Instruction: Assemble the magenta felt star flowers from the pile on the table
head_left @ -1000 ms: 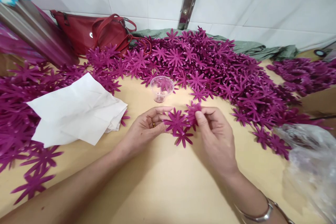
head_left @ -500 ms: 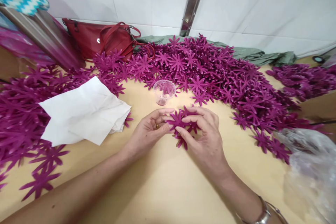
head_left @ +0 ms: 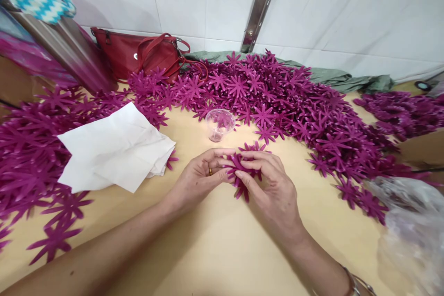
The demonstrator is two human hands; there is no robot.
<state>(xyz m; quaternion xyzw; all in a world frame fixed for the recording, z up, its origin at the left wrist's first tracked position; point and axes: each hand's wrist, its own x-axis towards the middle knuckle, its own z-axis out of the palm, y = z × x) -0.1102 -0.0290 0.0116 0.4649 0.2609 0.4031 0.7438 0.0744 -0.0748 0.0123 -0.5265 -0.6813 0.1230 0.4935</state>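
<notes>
Both hands are in at the middle of the table (head_left: 215,249), working one small cluster of purple flower cut-outs (head_left: 243,166). The left hand (head_left: 199,178) pinches the cluster's left edge between thumb and fingertips, while the right hand (head_left: 274,189) covers it from the right, thumb and forefinger closed on the petals. It looks like the layering step — one flower being seated onto another, petals offset. A few petals poke out below and above the fingers; the rest is hidden under the right hand.

Just behind the hands stands a small clear plastic cup (head_left: 219,124), and beyond it the big heap of loose flowers (head_left: 277,97). A white cloth (head_left: 118,148) lies to the left.

Next move, by my reading — press the centres together and keep the layers from slipping, so a firm, steady pinch.
</notes>
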